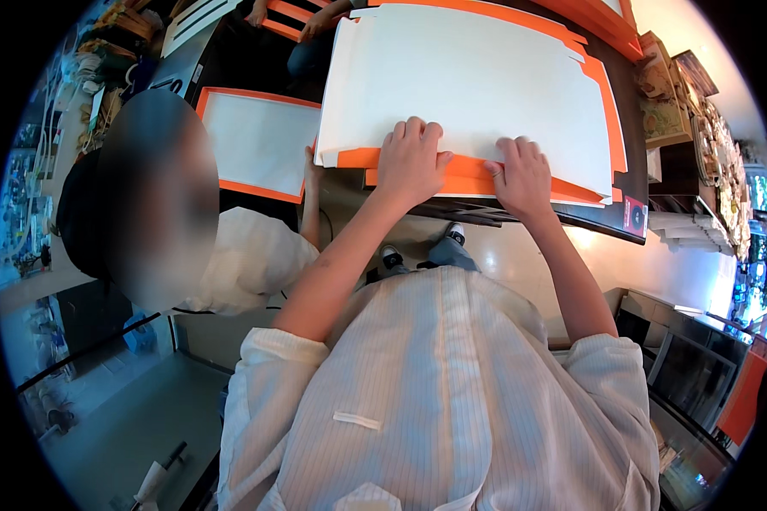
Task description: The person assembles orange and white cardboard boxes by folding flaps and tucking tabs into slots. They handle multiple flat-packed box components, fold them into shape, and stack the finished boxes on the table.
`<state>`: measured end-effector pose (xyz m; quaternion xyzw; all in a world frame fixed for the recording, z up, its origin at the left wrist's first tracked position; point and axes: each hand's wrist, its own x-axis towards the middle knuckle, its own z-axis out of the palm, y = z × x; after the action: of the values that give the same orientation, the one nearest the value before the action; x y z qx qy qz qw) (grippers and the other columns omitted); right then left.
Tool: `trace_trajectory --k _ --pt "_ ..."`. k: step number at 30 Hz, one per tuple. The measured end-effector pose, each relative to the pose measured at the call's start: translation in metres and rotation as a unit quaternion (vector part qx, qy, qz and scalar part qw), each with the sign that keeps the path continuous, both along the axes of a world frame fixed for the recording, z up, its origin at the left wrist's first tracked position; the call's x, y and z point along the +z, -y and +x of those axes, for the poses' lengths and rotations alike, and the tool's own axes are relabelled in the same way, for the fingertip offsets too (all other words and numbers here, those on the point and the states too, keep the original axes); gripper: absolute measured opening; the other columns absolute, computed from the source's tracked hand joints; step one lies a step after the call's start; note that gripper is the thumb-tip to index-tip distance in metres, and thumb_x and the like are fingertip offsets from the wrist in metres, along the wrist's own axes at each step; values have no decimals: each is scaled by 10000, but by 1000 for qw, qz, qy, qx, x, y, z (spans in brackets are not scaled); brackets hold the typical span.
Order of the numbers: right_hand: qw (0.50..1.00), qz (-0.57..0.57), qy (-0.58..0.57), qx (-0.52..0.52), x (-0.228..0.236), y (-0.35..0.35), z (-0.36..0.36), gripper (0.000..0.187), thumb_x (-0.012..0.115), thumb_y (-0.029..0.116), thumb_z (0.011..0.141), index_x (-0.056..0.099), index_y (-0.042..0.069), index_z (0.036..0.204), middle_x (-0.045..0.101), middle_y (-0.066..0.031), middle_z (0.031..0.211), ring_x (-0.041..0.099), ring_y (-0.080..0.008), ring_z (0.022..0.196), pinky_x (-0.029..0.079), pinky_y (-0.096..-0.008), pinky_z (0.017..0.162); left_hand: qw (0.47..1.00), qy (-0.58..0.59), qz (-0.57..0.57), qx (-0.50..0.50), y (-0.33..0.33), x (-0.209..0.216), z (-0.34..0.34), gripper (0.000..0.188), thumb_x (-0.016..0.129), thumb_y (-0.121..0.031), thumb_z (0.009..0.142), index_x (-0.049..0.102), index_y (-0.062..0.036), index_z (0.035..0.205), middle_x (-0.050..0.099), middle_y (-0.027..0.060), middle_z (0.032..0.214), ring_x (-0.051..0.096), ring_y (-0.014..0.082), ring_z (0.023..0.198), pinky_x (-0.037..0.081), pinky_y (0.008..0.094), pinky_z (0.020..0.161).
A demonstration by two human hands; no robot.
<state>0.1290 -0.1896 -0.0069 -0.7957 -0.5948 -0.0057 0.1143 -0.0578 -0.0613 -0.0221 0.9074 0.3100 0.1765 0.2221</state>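
A large white cardboard sheet (469,77) with orange borders and slotted edges lies on the dark table in front of me. Its near edge is bent into an orange flap (467,168). Left of the middle, my left hand (413,162) is closed over this flap, fingertips on the white face and thumb pointing inward. My right hand (522,177) grips the same flap farther right, with its fingers curled over the fold and its thumb on the orange side. More orange card shows under the near edge.
A shallow white tray with an orange rim (256,140) lies to the left, with a co-worker in a light shirt (251,260) beside it. Another person's hands are at the far left. Orange slatted pieces (290,17) lie there. Boxes (663,111) and stacked goods stand at right.
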Motion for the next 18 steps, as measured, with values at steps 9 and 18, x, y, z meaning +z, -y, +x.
trace_trajectory --k 9,18 --pt "999 2 46 5 -31 -16 14 739 511 505 1015 347 42 1567 283 -261 1619 233 -451 1513 167 -580 1244 984 -138 109 30 -1 -18 31 675 430 -473 1043 320 -122 1608 184 212 1689 130 421 1568 95 690 1214" --pt "992 -41 8 -119 -33 39 113 829 451 565 1032 241 -3 1598 196 -261 1662 109 -435 1561 91 -580 1259 970 -192 129 75 -72 -28 -3 695 402 -517 1063 247 -165 1641 151 224 1695 106 450 1566 74 679 1222"
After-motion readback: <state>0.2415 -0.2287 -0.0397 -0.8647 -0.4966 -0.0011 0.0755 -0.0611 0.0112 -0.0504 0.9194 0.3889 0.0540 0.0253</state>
